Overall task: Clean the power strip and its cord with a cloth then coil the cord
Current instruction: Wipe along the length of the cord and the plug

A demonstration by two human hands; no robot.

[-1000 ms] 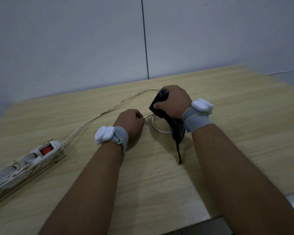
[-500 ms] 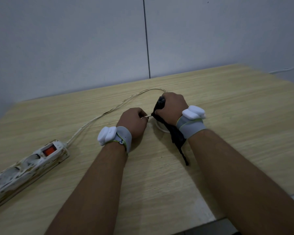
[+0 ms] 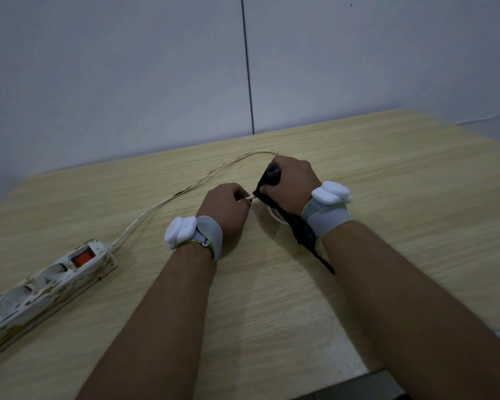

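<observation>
— What does the power strip (image 3: 41, 287) look like?

— A long white plastic bar, its casing blotched with brownish stains and chipped-looking patches, with an orange rocker switch (image 3: 83, 258) near the cord end. It lies flat on the pale wood-grain table (image 3: 272, 313), far out to the left and well apart from both hands.

— And the cord (image 3: 168, 202)?

— Thin, white and streaked with dark marks. It leaves the strip, curves across the table toward the far edge and bends back to the hands. A short white loop of it shows on the table just beneath the right wrist.

— The cloth (image 3: 298, 226)?

— Black, soft and crumpled, bunched into a rope shape with a thin tail trailing onto the table below the right forearm.

— What are the hands doing?

— The right hand (image 3: 292, 183) is curled tightly around the bunched cloth, which seems wrapped over the cord. The left hand (image 3: 224, 207), just beside it, pinches the cord in curled fingers; a short length of cord spans the small gap between them. Both wrists wear grey bands (image 3: 326, 219) with smooth white plastic pods.
</observation>
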